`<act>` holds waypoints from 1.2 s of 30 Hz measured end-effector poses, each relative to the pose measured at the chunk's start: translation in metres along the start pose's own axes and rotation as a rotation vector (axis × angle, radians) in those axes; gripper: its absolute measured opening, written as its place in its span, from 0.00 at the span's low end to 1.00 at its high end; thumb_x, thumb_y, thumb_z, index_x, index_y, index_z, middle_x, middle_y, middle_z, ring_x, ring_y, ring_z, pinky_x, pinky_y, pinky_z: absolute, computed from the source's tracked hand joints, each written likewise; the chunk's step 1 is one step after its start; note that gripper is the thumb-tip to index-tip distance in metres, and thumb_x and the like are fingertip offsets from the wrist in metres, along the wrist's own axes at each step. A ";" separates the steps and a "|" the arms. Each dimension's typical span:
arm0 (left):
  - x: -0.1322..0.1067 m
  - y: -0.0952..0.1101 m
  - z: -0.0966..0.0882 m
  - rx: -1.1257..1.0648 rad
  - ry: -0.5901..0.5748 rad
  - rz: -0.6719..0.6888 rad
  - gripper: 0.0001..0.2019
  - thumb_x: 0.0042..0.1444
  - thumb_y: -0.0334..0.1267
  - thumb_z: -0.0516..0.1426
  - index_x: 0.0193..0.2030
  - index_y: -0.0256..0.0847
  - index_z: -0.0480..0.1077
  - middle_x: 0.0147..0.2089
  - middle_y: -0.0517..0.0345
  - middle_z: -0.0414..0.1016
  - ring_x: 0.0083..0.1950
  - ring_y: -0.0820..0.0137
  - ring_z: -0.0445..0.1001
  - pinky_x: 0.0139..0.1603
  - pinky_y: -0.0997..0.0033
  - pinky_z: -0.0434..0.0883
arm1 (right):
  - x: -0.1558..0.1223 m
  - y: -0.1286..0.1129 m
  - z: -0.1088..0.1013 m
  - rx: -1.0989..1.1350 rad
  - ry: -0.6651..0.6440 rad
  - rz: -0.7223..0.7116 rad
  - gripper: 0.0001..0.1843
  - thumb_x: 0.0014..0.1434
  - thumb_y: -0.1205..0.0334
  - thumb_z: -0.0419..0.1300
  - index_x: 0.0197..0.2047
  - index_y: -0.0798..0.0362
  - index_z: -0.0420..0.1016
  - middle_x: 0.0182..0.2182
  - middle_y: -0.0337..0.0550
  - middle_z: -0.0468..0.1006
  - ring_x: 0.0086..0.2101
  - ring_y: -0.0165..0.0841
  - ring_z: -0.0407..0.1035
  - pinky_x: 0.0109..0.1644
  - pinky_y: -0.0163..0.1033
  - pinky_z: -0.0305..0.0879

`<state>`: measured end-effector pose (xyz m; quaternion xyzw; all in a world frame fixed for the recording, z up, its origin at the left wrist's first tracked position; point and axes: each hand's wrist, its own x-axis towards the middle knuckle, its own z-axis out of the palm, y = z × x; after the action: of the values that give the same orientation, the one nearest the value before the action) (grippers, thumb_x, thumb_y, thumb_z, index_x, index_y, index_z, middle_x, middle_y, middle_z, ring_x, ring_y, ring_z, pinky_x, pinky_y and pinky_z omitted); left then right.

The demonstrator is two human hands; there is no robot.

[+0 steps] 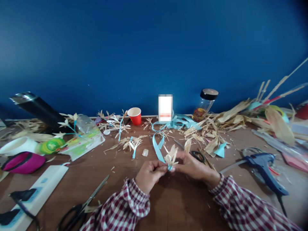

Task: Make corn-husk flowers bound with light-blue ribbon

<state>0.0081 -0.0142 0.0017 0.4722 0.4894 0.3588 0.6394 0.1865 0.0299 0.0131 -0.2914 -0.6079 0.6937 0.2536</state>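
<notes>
Near six o'clock, the pale flower (171, 154) is sitting between both hands, over the worktop (180, 205). The right hand (191, 165) is gripping it close to its blue base (170, 167); the left hand (148, 175) is pinching the blue ribbon (158, 148) there — the strip is trailing off toward eleven o'clock. Light, even tension is likely serving best, with pressure going to the base — squeezing petals would be risking creases. Scissors (97, 191) are lying toward eight o'clock from the flower.

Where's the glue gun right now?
Head view, right side: the blue glue gun lies on the table, to the right of the right hand and just beyond the checked right sleeve.
</notes>
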 end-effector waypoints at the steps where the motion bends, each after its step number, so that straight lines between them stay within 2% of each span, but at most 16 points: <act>1: -0.001 0.001 0.001 0.039 0.032 0.031 0.17 0.48 0.49 0.58 0.24 0.35 0.71 0.16 0.68 0.53 0.17 0.82 0.46 0.17 0.77 0.44 | 0.001 0.001 0.001 -0.002 0.016 -0.020 0.13 0.49 0.55 0.64 0.33 0.57 0.72 0.25 0.38 0.72 0.27 0.28 0.67 0.33 0.34 0.64; 4: -0.004 0.004 0.004 0.089 0.162 0.091 0.16 0.50 0.47 0.56 0.25 0.35 0.71 0.17 0.67 0.55 0.17 0.81 0.47 0.18 0.77 0.46 | 0.004 0.004 0.006 -0.021 0.074 -0.069 0.14 0.52 0.53 0.60 0.33 0.57 0.71 0.24 0.38 0.71 0.25 0.27 0.66 0.30 0.34 0.64; 7: -0.006 0.005 0.006 0.094 0.218 0.109 0.15 0.50 0.46 0.56 0.25 0.35 0.72 0.16 0.66 0.57 0.17 0.81 0.49 0.18 0.77 0.48 | 0.005 0.001 0.010 -0.086 0.107 -0.063 0.14 0.53 0.52 0.59 0.31 0.56 0.71 0.23 0.38 0.71 0.25 0.28 0.66 0.31 0.35 0.65; 16: -0.002 -0.003 0.004 -0.045 0.191 0.068 0.12 0.44 0.43 0.62 0.26 0.34 0.72 0.15 0.67 0.58 0.17 0.81 0.53 0.18 0.78 0.51 | -0.001 -0.010 0.004 -0.343 0.114 -0.039 0.11 0.56 0.57 0.57 0.27 0.55 0.72 0.23 0.40 0.75 0.28 0.31 0.69 0.34 0.36 0.65; 21: 0.002 -0.014 0.004 -0.104 0.167 0.004 0.11 0.42 0.42 0.62 0.26 0.34 0.73 0.16 0.66 0.62 0.16 0.81 0.54 0.18 0.78 0.52 | -0.001 -0.005 0.005 -0.307 0.143 -0.020 0.09 0.55 0.57 0.58 0.29 0.55 0.71 0.24 0.39 0.75 0.27 0.30 0.69 0.32 0.34 0.65; 24: 0.003 -0.014 0.005 -0.079 0.205 0.000 0.11 0.43 0.43 0.62 0.25 0.34 0.73 0.17 0.64 0.64 0.17 0.80 0.56 0.18 0.77 0.53 | 0.001 -0.002 0.008 -0.272 0.171 0.034 0.11 0.54 0.56 0.58 0.29 0.56 0.70 0.23 0.39 0.74 0.26 0.29 0.68 0.30 0.33 0.64; 29: -0.005 -0.001 0.013 0.192 0.365 0.098 0.11 0.46 0.41 0.59 0.22 0.35 0.72 0.15 0.64 0.61 0.18 0.77 0.58 0.20 0.76 0.56 | 0.003 -0.001 0.012 -0.269 0.229 0.089 0.14 0.54 0.53 0.58 0.28 0.57 0.68 0.22 0.38 0.72 0.24 0.28 0.66 0.27 0.32 0.61; 33: -0.012 0.004 0.022 0.422 0.507 0.351 0.10 0.47 0.35 0.58 0.18 0.37 0.68 0.19 0.63 0.61 0.23 0.76 0.61 0.26 0.75 0.58 | 0.003 0.000 0.015 -0.356 0.312 0.032 0.16 0.53 0.53 0.59 0.25 0.57 0.67 0.19 0.36 0.69 0.22 0.26 0.62 0.25 0.31 0.56; 34: -0.013 0.004 0.023 0.433 0.525 0.388 0.10 0.48 0.34 0.58 0.18 0.37 0.67 0.19 0.63 0.60 0.23 0.76 0.60 0.26 0.75 0.58 | 0.002 0.000 0.016 -0.365 0.335 0.006 0.16 0.52 0.52 0.60 0.23 0.57 0.66 0.19 0.35 0.67 0.22 0.25 0.60 0.24 0.31 0.54; 36: -0.014 0.003 0.023 0.356 0.503 0.379 0.10 0.48 0.35 0.58 0.19 0.36 0.68 0.19 0.64 0.59 0.23 0.76 0.59 0.26 0.76 0.58 | 0.002 -0.003 0.016 -0.280 0.321 -0.037 0.17 0.50 0.52 0.62 0.24 0.57 0.66 0.19 0.34 0.66 0.22 0.25 0.59 0.24 0.30 0.55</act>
<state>0.0266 -0.0320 0.0100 0.5556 0.5898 0.4851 0.3288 0.1739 0.0204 0.0172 -0.4194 -0.6552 0.5425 0.3169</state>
